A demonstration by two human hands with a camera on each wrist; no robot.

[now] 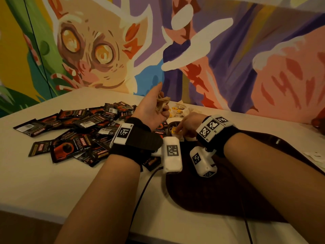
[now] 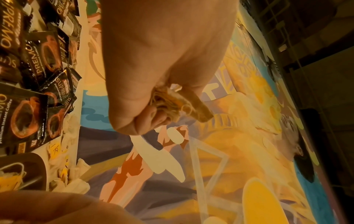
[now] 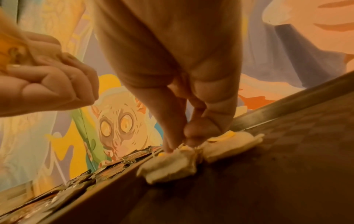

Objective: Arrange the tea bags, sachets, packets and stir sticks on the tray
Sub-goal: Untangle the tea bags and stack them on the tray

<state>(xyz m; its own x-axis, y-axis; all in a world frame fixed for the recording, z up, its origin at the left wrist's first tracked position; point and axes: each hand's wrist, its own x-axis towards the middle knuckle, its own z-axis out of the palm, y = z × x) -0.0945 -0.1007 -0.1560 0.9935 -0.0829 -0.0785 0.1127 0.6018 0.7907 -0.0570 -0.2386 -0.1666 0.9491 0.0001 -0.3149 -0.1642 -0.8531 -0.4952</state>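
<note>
Tea bags [image 3: 168, 166] on tray [image 3: 287, 174] (pinched), right hand [image 3: 172, 75]

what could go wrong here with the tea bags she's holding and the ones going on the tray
The left hand grips a crumpled bunch of tea bags with loose strings; a string may snag, or a bag may drop onto the coffee packets. The right hand pinches tea bags close to the corner rim of the tray, so one could slip off the edge. Squeezing could also tear the thin paper.
</note>
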